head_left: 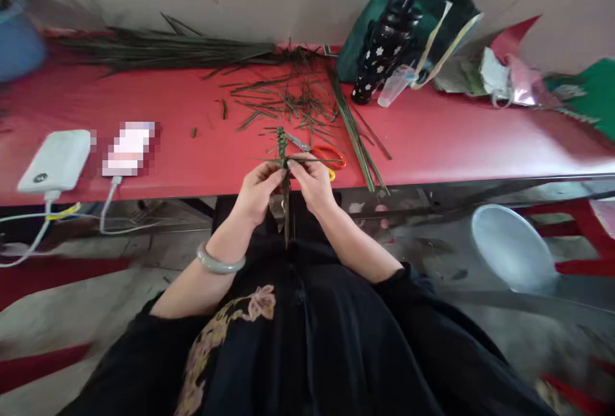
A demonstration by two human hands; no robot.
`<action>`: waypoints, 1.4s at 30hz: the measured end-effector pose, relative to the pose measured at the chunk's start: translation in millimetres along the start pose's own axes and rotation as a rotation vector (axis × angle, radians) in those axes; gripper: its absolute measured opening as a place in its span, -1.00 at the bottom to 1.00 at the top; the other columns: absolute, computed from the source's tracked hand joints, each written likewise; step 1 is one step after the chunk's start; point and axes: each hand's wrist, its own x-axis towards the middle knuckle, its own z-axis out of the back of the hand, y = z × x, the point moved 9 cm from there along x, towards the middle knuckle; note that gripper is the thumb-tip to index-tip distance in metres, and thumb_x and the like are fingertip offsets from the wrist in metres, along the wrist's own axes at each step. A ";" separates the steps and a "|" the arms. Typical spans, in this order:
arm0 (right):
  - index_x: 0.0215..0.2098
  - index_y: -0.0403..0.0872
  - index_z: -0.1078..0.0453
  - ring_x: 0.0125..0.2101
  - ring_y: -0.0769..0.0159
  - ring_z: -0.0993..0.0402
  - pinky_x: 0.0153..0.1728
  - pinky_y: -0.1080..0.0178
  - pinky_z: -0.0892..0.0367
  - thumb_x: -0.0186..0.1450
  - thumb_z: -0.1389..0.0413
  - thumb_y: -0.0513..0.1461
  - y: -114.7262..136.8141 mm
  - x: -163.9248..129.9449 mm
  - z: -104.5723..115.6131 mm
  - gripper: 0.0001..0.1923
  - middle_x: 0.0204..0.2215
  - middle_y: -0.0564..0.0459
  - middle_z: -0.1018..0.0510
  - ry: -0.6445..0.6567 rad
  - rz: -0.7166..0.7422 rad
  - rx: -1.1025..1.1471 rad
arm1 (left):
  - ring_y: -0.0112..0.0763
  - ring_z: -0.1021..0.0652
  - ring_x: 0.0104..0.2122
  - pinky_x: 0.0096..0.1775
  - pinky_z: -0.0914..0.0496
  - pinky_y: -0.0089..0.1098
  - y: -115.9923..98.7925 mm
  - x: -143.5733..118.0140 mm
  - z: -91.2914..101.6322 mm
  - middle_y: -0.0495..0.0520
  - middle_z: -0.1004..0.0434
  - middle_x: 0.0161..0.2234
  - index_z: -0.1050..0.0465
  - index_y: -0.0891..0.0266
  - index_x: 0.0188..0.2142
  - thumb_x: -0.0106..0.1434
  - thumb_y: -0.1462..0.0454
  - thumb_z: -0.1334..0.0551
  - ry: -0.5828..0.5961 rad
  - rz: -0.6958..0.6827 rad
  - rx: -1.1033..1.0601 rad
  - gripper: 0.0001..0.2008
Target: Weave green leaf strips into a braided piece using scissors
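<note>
A narrow braided piece of green-brown leaf strips [282, 141] stands between my two hands at the table's near edge. Its plaited top points away from me, and long loose strips trail down toward my lap. With fingers pinched, my left hand [259, 188] grips the braid at its lower end. My right hand [311, 182] is closed there too, on a thin strip that sticks out sideways to the right. Just beyond my right hand lie scissors [331, 156] with orange and yellow handles, partly hidden by that hand.
Leaf scraps [302, 99] litter the red table [182, 95], with a bundle of long leaves [168, 50] behind. Cut strips [353, 127] lie at right, near a flowered black tumbler [379, 54] and green bag [358, 38]. A cabled power bank [57, 159] and phone [129, 150] sit left.
</note>
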 end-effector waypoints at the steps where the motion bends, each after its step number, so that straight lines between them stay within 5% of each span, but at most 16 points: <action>1: -0.40 -0.09 -0.37 -0.44 0.50 -0.36 -0.34 0.39 -0.29 0.11 -0.11 -0.15 -0.5 0.0 -0.5 -0.83 -0.49 0.15 -0.45 0.006 -0.008 -0.007 | -0.64 -0.33 -0.63 -0.56 -0.23 -0.56 0.5 0.7 -0.4 -0.09 -0.34 -0.58 -0.38 0.29 -0.46 -0.06 0.21 -0.34 0.002 0.005 -0.009 -0.77; 25: -0.40 -0.11 -0.39 -0.38 0.40 -0.42 -0.30 0.32 -0.35 0.14 -0.06 -0.16 22.9 17.7 -11.1 -0.82 -0.45 0.09 -0.49 0.047 0.051 -0.305 | -0.50 -0.46 -0.44 -0.36 -0.37 -0.43 -14.7 18.3 -0.7 0.00 -0.41 -0.46 -0.37 0.27 -0.39 0.03 0.10 -0.25 -0.046 -0.111 0.045 -0.72; 35: -0.43 -0.11 -0.31 -0.52 0.51 -0.32 -0.46 0.41 -0.29 0.14 -0.05 -0.14 0.5 16.8 -18.4 -0.82 -0.57 0.17 -0.38 0.103 -0.080 -0.065 | -0.62 -0.30 -0.68 -0.62 -0.21 -0.56 -1.4 18.0 -1.0 -0.10 -0.24 -0.63 -0.28 0.26 -0.46 0.08 0.10 -0.23 -0.105 0.015 -0.104 -0.74; 42: -0.50 -0.11 -0.23 -0.60 0.57 -0.25 -0.56 0.45 -0.23 0.10 -0.09 -0.07 -12.0 11.7 -24.3 -0.73 -0.62 0.21 -0.31 0.152 -0.270 0.089 | -0.66 -0.25 -0.69 -0.64 -0.15 -0.59 1.5 12.5 -12.4 -0.13 -0.17 -0.64 -0.26 0.26 -0.44 0.09 0.13 -0.22 0.021 0.081 -0.215 -0.76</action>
